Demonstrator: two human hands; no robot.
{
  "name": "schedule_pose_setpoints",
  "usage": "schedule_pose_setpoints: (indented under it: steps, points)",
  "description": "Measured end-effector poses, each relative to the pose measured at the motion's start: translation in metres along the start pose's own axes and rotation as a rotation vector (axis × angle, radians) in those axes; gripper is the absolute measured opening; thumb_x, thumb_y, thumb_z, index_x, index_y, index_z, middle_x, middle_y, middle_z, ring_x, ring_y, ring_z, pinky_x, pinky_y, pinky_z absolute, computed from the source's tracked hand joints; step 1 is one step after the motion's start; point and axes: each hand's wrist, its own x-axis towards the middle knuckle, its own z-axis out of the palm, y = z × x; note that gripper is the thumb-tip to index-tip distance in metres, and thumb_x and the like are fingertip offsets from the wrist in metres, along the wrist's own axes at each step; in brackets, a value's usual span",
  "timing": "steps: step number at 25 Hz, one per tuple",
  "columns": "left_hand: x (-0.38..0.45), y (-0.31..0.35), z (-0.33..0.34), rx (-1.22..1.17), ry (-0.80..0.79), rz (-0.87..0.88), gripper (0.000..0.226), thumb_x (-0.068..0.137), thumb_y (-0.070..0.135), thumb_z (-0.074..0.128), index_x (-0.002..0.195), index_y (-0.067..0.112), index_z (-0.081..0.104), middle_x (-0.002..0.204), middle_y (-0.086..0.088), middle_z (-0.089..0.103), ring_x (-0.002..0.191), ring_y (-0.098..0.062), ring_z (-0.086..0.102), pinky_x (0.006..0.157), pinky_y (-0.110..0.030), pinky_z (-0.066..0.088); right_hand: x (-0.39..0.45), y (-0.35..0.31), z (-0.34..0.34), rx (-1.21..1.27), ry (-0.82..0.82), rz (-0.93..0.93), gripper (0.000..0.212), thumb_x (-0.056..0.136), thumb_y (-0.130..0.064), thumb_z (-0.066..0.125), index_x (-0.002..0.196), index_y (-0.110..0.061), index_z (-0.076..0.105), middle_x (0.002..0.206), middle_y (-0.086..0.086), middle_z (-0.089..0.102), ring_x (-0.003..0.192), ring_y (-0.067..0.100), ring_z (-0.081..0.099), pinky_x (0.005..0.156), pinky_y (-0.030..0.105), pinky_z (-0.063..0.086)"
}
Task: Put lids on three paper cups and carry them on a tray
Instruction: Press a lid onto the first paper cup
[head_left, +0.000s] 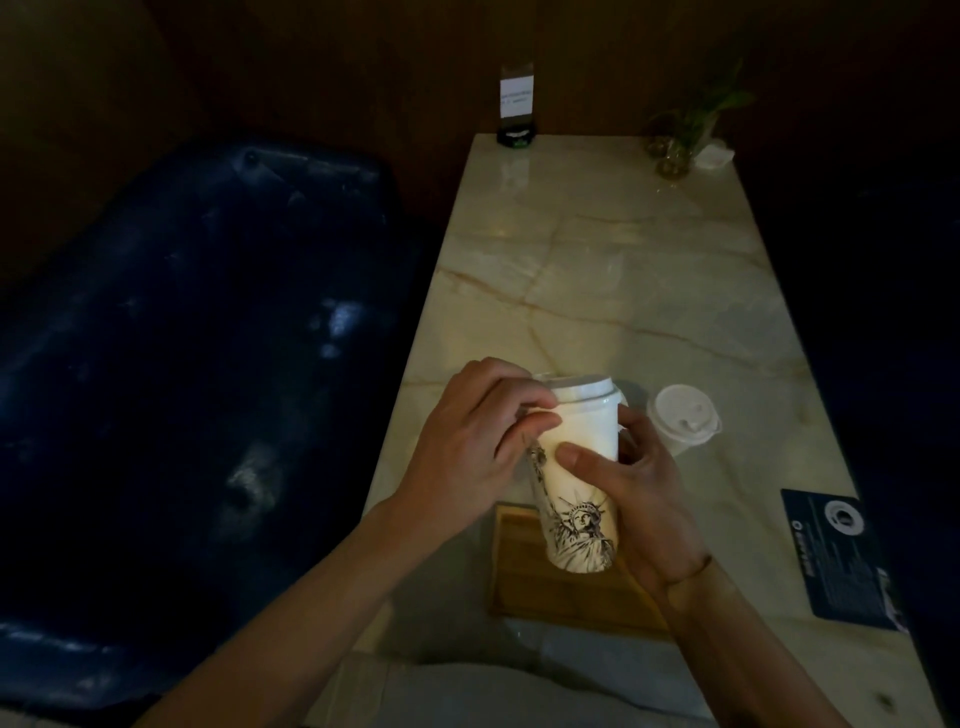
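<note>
Right hand (644, 499) grips the tall white printed paper cup (576, 478) above the wooden tray (524, 587), left hand (467, 447) pressing its white plastic lid (582, 391); one lidded cup (683, 418) waits on the marble desk (623, 260), third unseen.

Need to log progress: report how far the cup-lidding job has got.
Done: one lidded cup stands on the marble table. In hand: right hand holds the printed cup, left hand presses its lid. Left: a third cup, unseen, and loading the empty wooden tray.
</note>
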Motion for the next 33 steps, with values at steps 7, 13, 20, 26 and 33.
schedule_pose_setpoints:
  steps: [7,13,20,26,33]
  points:
    - [0.001,-0.002,-0.005,-0.081,-0.005,-0.018,0.019,0.091,0.016,0.065,0.098,-0.001,0.068,0.099,-0.012,0.060,0.088,-0.020,0.062,0.078,-0.033,0.055,0.001,0.000,-0.011,0.191,-0.191,0.063,0.072,0.063,-0.021,0.083,0.128,-0.012,0.054,0.115,0.023,0.069,0.099,0.038,0.070,0.073,0.044,0.058]
    - [-0.002,-0.006,-0.002,-0.053,0.035,-0.017,0.020,0.092,0.019,0.063,0.097,0.000,0.068,0.097,-0.012,0.060,0.085,-0.022,0.061,0.077,-0.036,0.054,-0.002,0.004,-0.009,0.156,-0.238,0.085,0.058,0.074,-0.032,0.074,0.127,-0.015,0.056,0.113,0.020,0.071,0.099,0.033,0.071,0.074,0.042,0.058]
    - [0.003,-0.007,0.008,0.212,0.065,0.104,0.015,0.089,0.025,0.068,0.094,0.011,0.070,0.091,-0.006,0.065,0.086,-0.020,0.057,0.076,-0.036,0.048,0.003,-0.003,0.004,-0.287,-0.171,-0.073,0.051,0.062,-0.029,0.087,0.108,-0.026,0.065,0.101,0.006,0.077,0.092,0.024,0.074,0.079,0.045,0.062]
    - [0.002,-0.009,0.007,0.061,0.062,0.054,0.016,0.090,0.018,0.070,0.099,0.006,0.075,0.095,-0.009,0.063,0.084,-0.022,0.062,0.073,-0.035,0.054,-0.002,0.000,0.004,-0.161,-0.125,-0.024,0.047,0.069,-0.014,0.084,0.112,-0.013,0.065,0.103,0.012,0.076,0.096,0.030,0.073,0.084,0.051,0.059]
    - [-0.001,-0.015,0.008,-0.015,0.120,0.008,0.016,0.090,0.018,0.071,0.102,0.009,0.076,0.104,-0.003,0.052,0.091,-0.020,0.058,0.077,-0.031,0.052,-0.004,0.003,0.005,-0.002,-0.203,0.044,0.055,0.065,-0.018,0.080,0.117,-0.009,0.064,0.109,0.019,0.073,0.101,0.037,0.070,0.082,0.047,0.060]
